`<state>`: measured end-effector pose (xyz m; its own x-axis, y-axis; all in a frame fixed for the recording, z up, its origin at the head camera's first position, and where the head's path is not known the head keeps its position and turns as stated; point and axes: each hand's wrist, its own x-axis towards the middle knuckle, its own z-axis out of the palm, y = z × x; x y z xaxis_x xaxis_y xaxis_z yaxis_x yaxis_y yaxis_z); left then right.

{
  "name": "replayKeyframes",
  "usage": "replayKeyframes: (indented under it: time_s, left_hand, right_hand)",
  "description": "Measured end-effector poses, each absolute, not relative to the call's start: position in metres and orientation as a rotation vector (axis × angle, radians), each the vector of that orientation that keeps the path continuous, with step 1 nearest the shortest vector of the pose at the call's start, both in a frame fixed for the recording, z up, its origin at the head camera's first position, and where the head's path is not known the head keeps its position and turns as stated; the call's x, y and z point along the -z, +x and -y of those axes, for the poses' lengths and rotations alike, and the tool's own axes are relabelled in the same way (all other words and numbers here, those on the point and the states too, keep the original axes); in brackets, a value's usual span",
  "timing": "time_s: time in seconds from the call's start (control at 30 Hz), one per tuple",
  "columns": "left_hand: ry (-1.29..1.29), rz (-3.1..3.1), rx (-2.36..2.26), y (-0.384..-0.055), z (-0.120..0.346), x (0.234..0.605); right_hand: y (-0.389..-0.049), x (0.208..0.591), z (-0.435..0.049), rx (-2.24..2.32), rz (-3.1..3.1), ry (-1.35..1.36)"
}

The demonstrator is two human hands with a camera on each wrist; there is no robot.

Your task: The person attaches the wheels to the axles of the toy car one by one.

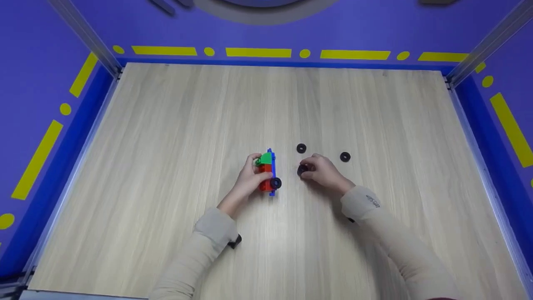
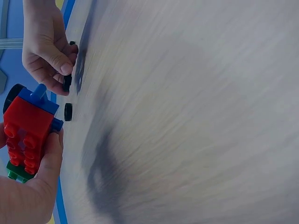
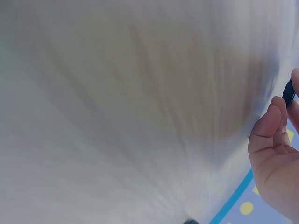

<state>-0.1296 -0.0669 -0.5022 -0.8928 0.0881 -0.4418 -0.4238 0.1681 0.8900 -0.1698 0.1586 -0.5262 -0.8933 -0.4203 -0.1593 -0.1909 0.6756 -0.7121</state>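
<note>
Here, right grip (image 1: pixel 324 171) pinches black wheel (image 1: pixel 302 170) — cuff lettering (image 1: pixel 373 201) illegible.

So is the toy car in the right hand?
No, the left hand holds the toy car, while the right hand pinches a black wheel.

Red, green and blue plastic brick vehicle (image 1: pixel 265 170): one
Mounted black wheel (image 1: pixel 275 183): one visible
Handheld black wheel (image 1: pixel 301 170): one
Loose black ring-shaped wheels (image 1: pixel 305 148) (image 1: pixel 348 157): two
Bare hands (image 1: pixel 249 179) (image 1: pixel 326 171): two
Beige sleeves (image 1: pixel 214 227) (image 1: pixel 361 204): two
Pale wood-grain tabletop (image 1: pixel 187 125): one
</note>
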Motion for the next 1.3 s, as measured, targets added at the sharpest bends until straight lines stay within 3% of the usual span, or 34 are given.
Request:
replayKeyframes:
  time_s: [0.63,1.3]
  left_hand:
    - [-0.326,-2.005,-1.759,-0.129,0.065,0.496]
    - [-0.28,-2.033,-1.776,-0.128,0.059,0.498]
  right_hand:
    - [-0.175,0.493,-0.162,1.079,-2.564,-0.458]
    - [-0.162,0.478,-0.143,1.111,-2.599,-0.6]
